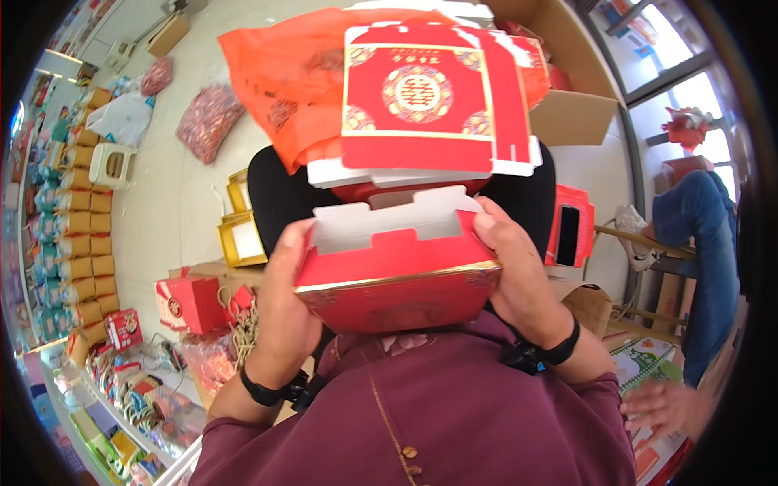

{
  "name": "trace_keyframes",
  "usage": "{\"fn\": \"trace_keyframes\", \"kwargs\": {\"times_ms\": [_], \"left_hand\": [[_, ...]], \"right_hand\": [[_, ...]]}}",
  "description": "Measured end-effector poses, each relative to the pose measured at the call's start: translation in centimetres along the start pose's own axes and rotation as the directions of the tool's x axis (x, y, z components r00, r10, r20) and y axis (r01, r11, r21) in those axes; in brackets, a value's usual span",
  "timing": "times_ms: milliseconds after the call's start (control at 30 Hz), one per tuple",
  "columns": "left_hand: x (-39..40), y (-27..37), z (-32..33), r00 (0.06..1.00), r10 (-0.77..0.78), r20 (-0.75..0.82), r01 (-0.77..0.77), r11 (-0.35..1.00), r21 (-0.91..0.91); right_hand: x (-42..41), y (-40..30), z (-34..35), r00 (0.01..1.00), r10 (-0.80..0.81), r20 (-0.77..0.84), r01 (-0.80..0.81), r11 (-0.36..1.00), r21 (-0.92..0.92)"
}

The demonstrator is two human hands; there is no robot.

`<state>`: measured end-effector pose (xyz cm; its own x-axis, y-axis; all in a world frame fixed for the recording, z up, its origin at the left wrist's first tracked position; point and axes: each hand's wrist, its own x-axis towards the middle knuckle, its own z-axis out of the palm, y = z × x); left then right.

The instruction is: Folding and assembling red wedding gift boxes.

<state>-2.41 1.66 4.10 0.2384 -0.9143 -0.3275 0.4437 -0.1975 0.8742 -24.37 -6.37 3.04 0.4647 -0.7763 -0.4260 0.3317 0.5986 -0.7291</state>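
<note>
A red cardboard gift box (389, 267) with gold trim is held in front of my torso. Its top is open, showing a white inside and raised tabs. My left hand (282, 276) grips the left end, thumb near the upper corner. At the right end, my right hand (516, 261) holds the box with its thumb over the corner by a white flap. Just beyond, a flattened red box blank (419, 91) with a round gold emblem tops several others on a black chair (279, 188). An orange bag (273, 79) lies partly beneath the blanks.
A red plastic basket (586, 225) holds a dark phone (568, 234) at right. Another person's hand (662, 407) and denim-covered leg (699, 267) are close by on that side. Gold box parts (240, 237) and a finished red box (191, 304) are left. A large carton (574, 115) stands behind.
</note>
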Motion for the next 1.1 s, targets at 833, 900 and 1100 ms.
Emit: {"fn": "trace_keyframes", "kwargs": {"times_ms": [833,900,1100], "left_hand": [[11.1,8.0,8.5,0.877,0.355,0.324,-0.441,0.863,0.248],[11.4,8.3,8.5,0.876,0.291,0.383,-0.438,0.814,0.382],[12.3,8.4,8.1,0.848,0.357,0.391,-0.508,0.757,0.410]], "right_hand": [[5.2,-13.3,-1.6,0.841,-0.527,0.123,0.508,0.690,-0.516],[5.5,-13.7,-1.8,0.867,-0.468,0.171,0.480,0.690,-0.541],[6.5,-13.7,-1.7,0.840,-0.522,0.147,0.523,0.710,-0.472]]}}
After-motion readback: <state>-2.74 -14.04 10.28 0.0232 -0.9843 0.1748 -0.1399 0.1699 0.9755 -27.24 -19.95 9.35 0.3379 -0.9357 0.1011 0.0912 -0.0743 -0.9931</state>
